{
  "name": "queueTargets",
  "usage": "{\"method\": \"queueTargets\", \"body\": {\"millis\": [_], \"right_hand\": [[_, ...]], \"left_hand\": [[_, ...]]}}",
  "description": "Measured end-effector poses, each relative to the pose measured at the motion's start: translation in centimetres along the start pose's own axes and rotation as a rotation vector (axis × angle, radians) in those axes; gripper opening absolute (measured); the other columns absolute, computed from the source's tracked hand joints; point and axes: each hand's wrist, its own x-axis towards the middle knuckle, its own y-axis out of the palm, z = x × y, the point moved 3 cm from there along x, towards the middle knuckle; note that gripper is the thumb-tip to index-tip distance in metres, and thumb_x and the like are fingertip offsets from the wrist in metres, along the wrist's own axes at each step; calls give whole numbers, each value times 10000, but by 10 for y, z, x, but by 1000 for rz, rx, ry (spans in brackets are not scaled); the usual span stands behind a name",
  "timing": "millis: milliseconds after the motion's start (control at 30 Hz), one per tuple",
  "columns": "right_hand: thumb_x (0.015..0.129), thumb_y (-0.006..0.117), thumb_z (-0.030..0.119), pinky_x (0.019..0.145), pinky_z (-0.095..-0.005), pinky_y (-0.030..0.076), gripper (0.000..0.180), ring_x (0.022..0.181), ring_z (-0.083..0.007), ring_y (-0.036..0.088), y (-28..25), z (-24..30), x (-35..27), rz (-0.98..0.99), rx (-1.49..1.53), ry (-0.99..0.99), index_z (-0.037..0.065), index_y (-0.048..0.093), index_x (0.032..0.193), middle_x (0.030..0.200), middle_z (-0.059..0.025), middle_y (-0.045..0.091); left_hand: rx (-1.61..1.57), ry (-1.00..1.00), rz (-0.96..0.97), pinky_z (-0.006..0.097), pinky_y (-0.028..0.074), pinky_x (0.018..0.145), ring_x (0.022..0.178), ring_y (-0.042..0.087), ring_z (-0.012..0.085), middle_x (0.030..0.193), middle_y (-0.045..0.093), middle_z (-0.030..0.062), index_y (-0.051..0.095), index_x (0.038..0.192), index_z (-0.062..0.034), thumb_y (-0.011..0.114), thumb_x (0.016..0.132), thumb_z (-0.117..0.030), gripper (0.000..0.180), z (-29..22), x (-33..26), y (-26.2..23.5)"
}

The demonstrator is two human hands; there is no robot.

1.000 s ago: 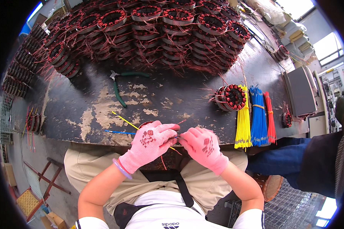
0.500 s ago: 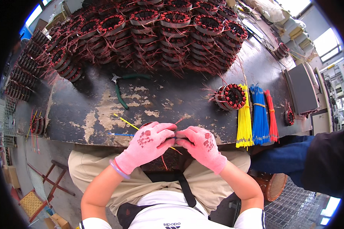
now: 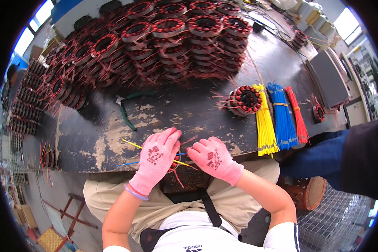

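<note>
My left hand (image 3: 157, 157), in a pink glove, is closed around a small wound motor stator (image 3: 174, 163) at the bench's front edge, hiding most of it. A yellow wire (image 3: 132, 144) and a blue wire (image 3: 128, 164) pass beneath this hand and stick out on both sides. To its right, my right hand (image 3: 212, 157), gloved the same way, has curled fingers. Its thumb and index finger pinch at the right end of the blue wire; the exact contact is partly hidden. Thin reddish leads hang from the stator.
Stacked stators (image 3: 168, 46) fill the back of the bench (image 3: 189, 105). Green-handled pliers (image 3: 124, 114) lie at left centre. At right are another stator stack (image 3: 244, 101) and bundles of yellow wires (image 3: 264, 126), blue wires (image 3: 283, 122) and red wires (image 3: 297, 113). A person's dark sleeve (image 3: 361, 159) is at far right.
My right hand has drawn away to the right from my left hand, so a gap with the blue wire shows between them. My left fingers point more forward. The whole view has shifted slightly.
</note>
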Motion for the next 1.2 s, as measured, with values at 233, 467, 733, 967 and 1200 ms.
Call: {"method": "queueTargets", "body": {"millis": [233,467,733,967,1200], "right_hand": [[873,747,250,704,-411,521,180,821,-297,665,-70,-59,-68,-366,150,460,116,676,969,856,-78,655],[1014,543,390,754,-495,519,370,898,-381,686,-139,-168,-278,-479,-395,1484,42,656,954,969,-182,691],[962,600,308,860,-459,540,255,1023,-344,684,-132,-236,-304,-258,-318,1559,88,688,1056,1059,-153,716],[883,703,141,767,-382,533,130,830,-265,678,-152,-180,-304,-830,-113,1416,37,699,961,914,-125,682],[899,681,-23,634,-249,478,136,677,-121,599,-201,-64,-203,-1167,27,976,50,682,1014,842,-42,643]], "left_hand": [[-49,-25,-38,442,471,998,1111,617,341,1257,658,111,657,1242,-74,635,948,-125,299,3,-2,1],[-97,-39,5,453,451,1008,1138,595,366,1273,646,145,643,1244,-34,600,968,-106,288,-1,-2,6],[-79,-50,-17,450,447,1015,1143,599,363,1269,649,146,646,1230,-27,592,976,-109,272,6,-3,4],[-69,-8,-30,447,454,1001,1126,604,358,1257,652,143,646,1229,-28,596,972,-105,272,4,-3,7],[26,78,-227,492,416,1079,1227,552,379,1344,604,147,599,1299,-30,651,932,-92,376,-17,-6,-18]]}}
